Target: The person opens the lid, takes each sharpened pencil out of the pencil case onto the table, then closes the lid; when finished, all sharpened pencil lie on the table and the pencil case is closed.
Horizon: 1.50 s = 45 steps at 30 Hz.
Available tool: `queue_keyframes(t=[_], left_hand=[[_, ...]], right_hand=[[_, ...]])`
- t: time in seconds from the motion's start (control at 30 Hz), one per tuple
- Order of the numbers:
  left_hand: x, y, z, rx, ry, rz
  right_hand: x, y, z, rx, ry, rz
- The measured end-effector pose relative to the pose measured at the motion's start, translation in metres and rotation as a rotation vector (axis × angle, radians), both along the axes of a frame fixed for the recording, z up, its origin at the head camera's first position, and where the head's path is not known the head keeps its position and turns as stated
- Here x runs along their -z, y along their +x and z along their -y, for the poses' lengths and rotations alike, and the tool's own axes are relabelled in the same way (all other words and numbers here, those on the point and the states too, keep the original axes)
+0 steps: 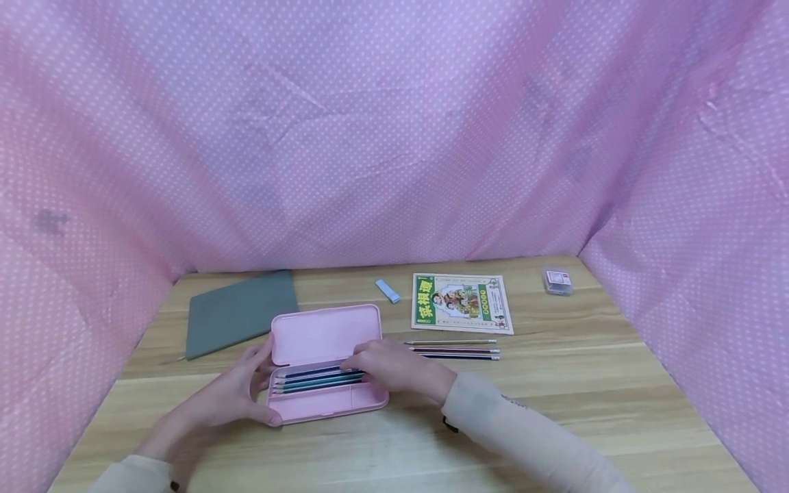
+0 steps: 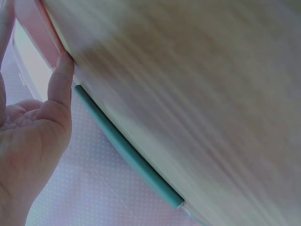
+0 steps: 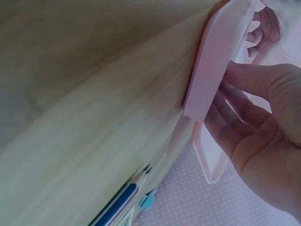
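A pink pencil case (image 1: 308, 409) lies on the table with its lid (image 1: 327, 335) raised at the back. Several dark and teal pencils (image 1: 308, 381) lie side by side in its long compartment, tips to the left. My left hand (image 1: 228, 394) holds the case's left end, thumb at the front corner and fingers toward the hinge side. Over the right part of the case, my right hand (image 1: 394, 370) reaches in, fingers bent down onto the pencils and hiding their right ends. In the right wrist view its thumb overlaps the case's rim; I cannot tell whether it pinches a pencil.
Three pencils (image 1: 453, 350) lie right of the case, below a green-and-cream illustrated booklet (image 1: 462, 303). A grey-green notebook (image 1: 240, 315) lies at the back left, a light blue strip-shaped item (image 1: 387, 291) behind the case, a small clear box (image 1: 557, 281) at the back right. Pink dotted cloth (image 1: 394, 171) surrounds the table.
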State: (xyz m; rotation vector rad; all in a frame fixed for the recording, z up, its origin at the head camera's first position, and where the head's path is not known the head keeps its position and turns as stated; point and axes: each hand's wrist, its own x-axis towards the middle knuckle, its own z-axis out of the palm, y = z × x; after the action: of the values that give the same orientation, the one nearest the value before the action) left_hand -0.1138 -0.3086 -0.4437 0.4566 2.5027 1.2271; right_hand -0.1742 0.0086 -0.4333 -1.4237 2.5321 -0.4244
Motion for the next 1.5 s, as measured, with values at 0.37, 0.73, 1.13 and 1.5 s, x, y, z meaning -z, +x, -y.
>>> queue_keyframes(t=[0.37,0.73,1.13,1.5], left_hand=[[-0.0001,0.0012,0.0005,0.017,0.042,-0.005],[0.0013,0.0001,0.0003,0.017,0.042,-0.009],[0.0039,-0.0011,0.0009,0.015,0.041,-0.008],[0.0035,-0.0007,0.0012,0.012,0.043,0.008]], right_hand=[[-0.0038,0.002,0.0049,0.023,0.019,0.017],[-0.0006,0.0007,0.0042,0.026,0.0,0.0],[0.005,-0.0019,0.0037,0.03,-0.03,0.015],[0.0039,-0.0027,0.0021,0.013,-0.049,0.029]])
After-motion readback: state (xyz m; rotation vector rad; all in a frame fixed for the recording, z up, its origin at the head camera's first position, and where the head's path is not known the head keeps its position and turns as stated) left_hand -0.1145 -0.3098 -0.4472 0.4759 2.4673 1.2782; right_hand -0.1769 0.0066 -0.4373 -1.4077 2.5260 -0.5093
